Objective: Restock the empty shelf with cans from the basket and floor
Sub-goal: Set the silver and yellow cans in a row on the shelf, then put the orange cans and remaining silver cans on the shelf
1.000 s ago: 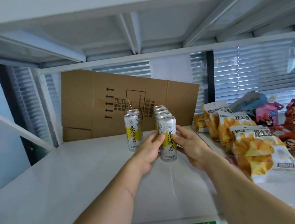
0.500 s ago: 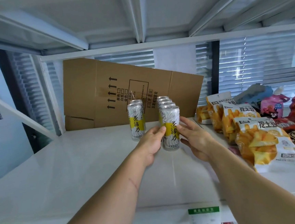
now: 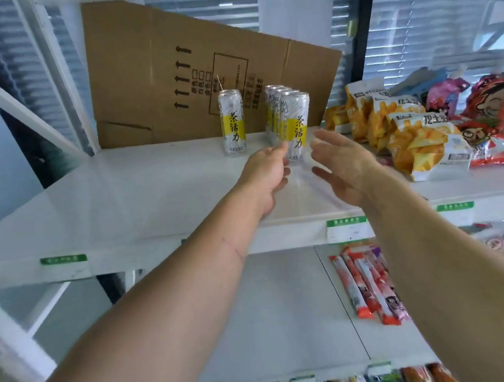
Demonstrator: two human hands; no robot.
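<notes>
The white metal shelf (image 3: pixel 123 202) carries everything relevant; most of its left and front surface is bare, so by judgement the restocking is at an early stage. A flattened brown cardboard carton (image 3: pixel 149 78) leans against the rear of the shelf, behind the cans. Orange and white snack bags (image 3: pixel 417 143) lie in a row along the right part of the shelf, which confines the cans to the left and centre.

Both forearms reach over the shelf edge. The left hand (image 3: pixel 269 171) is relaxed, its fingertips at the lower left side of the front can; whether they touch cannot be told. The right hand (image 3: pixel 344 164) is spread wide, just beside the same can on its right, holding nothing. This flanking posture suits steadying or releasing an upright can.

The cans stand upright in two files running front to back. The right file (image 3: pixel 280 109) holds several cans close together, led by the front silver can with a yellow band (image 3: pixel 297 126). The left file is led by a matching silver and yellow can (image 3: pixel 232 122); how many stand behind it is hidden. Each can is tall, slim and printed with dark characters on the yellow band. Tall slim cans tip easily, so close spacing is a likely risk.

Neither basket nor floor is in view.
</notes>
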